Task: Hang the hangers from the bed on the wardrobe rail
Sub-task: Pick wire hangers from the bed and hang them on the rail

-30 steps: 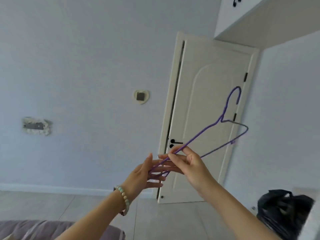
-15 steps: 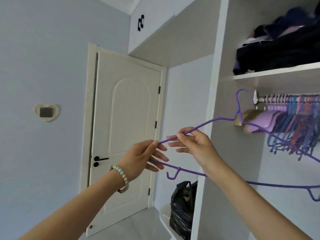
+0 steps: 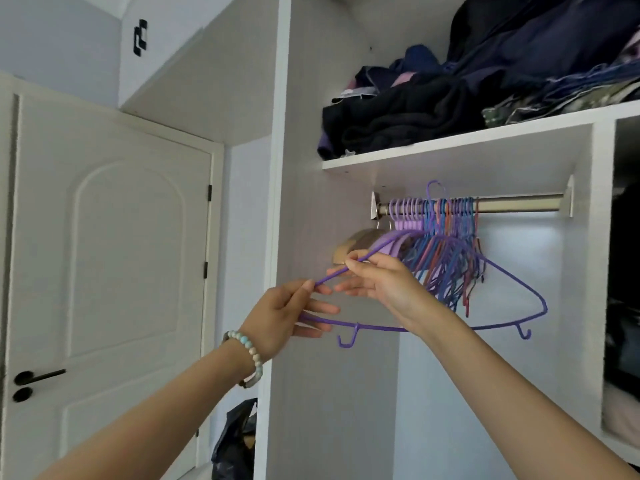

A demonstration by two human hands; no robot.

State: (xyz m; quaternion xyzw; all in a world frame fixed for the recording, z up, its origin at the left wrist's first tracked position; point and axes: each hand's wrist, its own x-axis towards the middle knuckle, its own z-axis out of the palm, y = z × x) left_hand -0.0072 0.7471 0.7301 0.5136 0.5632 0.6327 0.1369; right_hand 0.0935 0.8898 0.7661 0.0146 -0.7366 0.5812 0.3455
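Wardrobe (image 3: 277, 202) stands right of a door (image 3: 110, 271), with dark clothes (image 3: 415, 112) piled on its shelf (image 3: 450, 143). Under the shelf, a bunch of hangers (image 3: 446, 251) crowds the left end of the rail (image 3: 519, 205). A purple hanger (image 3: 512, 278) is held up before them, its hook poking above the rail. The right hand (image 3: 388, 282) pinches its upper wire. The left hand (image 3: 280, 313), with a bracelet (image 3: 247, 348) at the wrist, pinches its left corner.

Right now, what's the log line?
purple hanger: hook at rail, seating unclear | left grip: holds corner | right grip: pinches upper arm
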